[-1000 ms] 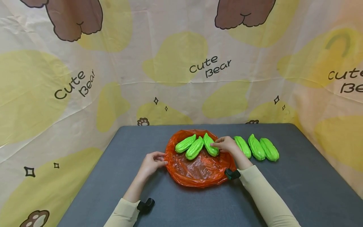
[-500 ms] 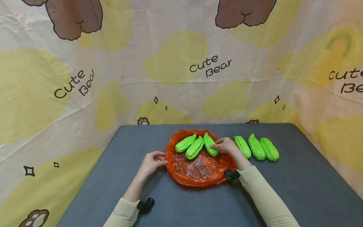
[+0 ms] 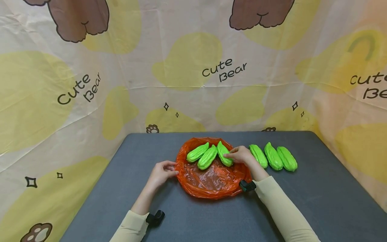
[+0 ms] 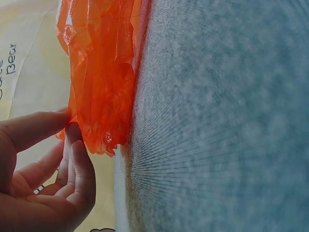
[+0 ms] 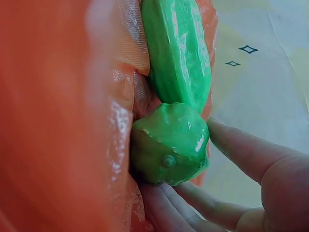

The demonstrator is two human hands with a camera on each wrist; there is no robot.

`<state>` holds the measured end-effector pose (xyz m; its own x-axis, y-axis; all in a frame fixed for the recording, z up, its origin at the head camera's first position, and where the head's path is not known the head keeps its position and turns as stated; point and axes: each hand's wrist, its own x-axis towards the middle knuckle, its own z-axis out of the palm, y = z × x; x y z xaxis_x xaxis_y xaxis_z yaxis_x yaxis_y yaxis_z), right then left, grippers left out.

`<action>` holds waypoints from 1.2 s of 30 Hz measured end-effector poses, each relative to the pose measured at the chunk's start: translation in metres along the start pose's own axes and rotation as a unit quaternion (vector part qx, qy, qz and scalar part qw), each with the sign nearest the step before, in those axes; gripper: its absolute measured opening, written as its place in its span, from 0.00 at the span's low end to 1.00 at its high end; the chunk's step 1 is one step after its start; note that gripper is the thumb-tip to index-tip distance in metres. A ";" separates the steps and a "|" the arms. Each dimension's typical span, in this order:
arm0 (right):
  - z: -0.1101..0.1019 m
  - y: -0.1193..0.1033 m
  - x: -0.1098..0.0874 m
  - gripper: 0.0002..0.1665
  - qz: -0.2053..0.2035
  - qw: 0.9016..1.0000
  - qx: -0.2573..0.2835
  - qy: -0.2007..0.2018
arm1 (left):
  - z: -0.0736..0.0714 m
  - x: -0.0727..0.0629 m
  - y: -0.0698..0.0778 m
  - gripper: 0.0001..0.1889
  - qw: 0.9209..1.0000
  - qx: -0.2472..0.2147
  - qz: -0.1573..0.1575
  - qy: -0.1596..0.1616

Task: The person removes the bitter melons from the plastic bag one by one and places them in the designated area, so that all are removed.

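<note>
An orange plastic bag [image 3: 211,195], its mouth spread wide and round, sits on the dark grey table. My left hand [image 3: 161,173] pinches the bag's left edge between thumb and fingers, as the left wrist view shows up close. Inside, toward the back, lie two bright green ridged bitter melons [image 3: 198,153]. To their right, a third bitter melon [image 3: 223,153] is in the grip of my right hand [image 3: 242,155]. In the right wrist view, the thumb and fingers are on opposite sides of the held melon [image 5: 171,145], whose knobbed end faces the camera.
Three more bitter melons [image 3: 273,157] lie in a row on the table [image 3: 317,201], right of the bag and just beyond my right hand. A printed cloth [image 3: 187,67] with bears and lettering hangs behind the table and along its sides.
</note>
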<state>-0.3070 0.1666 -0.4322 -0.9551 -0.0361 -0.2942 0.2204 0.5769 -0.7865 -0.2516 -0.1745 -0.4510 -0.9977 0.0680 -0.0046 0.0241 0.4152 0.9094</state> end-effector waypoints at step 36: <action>-0.017 -0.006 -0.040 0.36 -0.048 0.999 -0.012 0.020 | -0.003 0.001 -0.003 0.18 1.000 0.001 -0.005 0.003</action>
<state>-0.2736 0.1788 -0.4067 -0.9787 -0.0603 -0.1963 0.1233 0.5919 -0.7966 -0.2524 -0.1780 -0.4522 -0.9982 0.0591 -0.0114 0.0143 0.4175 0.9086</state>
